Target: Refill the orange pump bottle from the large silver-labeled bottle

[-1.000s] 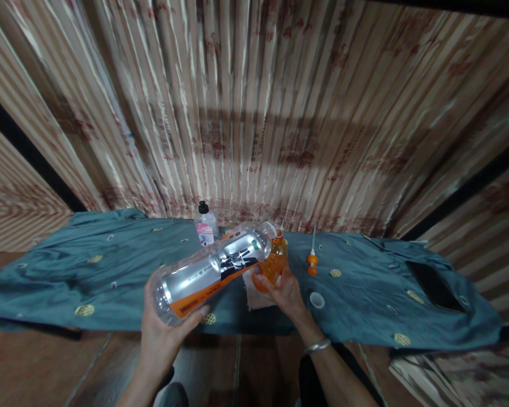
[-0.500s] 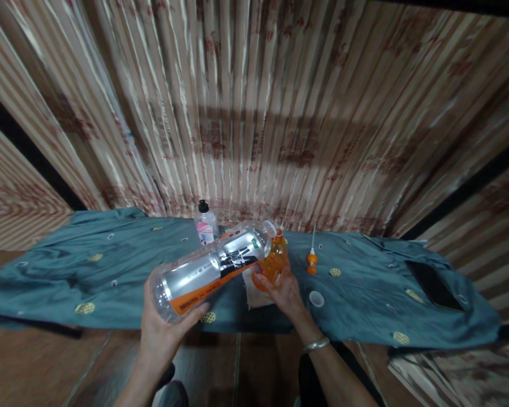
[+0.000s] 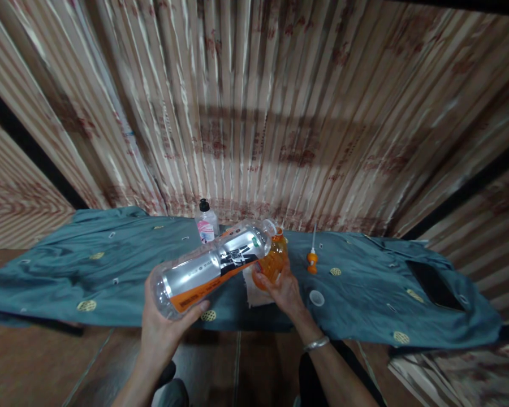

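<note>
Teal-covered desk (image 3: 123,277) under the lot. Clear bottle (image 3: 214,268), silver-and-orange label: left grip (image 3: 163,330) is wrapped round its base end, body running off to 2 o'clock, tilted above the desk, mouth right by the neck of the orange bottle (image 3: 274,263); contact, can't tell. Orange bottle sits at 11 o'clock of right grip (image 3: 287,291), pinched between thumb and fingers. From right grip: black-capped bottle (image 3: 206,227) at 10, dark phone (image 3: 435,285) at 3, orange pump (image 3: 312,260) at 1, pale round lid (image 3: 316,298) just past 3.
</note>
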`<state>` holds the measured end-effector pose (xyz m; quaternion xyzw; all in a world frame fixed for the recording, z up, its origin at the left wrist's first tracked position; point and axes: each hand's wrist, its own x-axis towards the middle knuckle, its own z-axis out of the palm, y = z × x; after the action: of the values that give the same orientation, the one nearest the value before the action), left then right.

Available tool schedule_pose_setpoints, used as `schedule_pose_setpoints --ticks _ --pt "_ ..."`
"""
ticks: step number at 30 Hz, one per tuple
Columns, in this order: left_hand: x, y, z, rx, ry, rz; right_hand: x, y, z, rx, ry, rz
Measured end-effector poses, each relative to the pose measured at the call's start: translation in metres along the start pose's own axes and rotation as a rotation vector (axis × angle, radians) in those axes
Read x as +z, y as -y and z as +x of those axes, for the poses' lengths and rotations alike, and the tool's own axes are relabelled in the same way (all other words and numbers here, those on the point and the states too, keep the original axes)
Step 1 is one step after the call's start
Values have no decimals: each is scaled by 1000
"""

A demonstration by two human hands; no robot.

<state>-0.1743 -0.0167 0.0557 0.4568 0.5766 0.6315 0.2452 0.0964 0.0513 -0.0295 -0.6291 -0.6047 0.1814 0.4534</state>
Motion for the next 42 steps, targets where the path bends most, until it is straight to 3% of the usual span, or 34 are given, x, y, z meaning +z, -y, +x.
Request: schedule_pose_setpoints --ticks 19,42 --pt "-1 -15 -1 -2 0 33 -3 7 1 74 57 3" --pt "1 -18 -2 0 -24 15 -6 2 3 -14 6 -77"
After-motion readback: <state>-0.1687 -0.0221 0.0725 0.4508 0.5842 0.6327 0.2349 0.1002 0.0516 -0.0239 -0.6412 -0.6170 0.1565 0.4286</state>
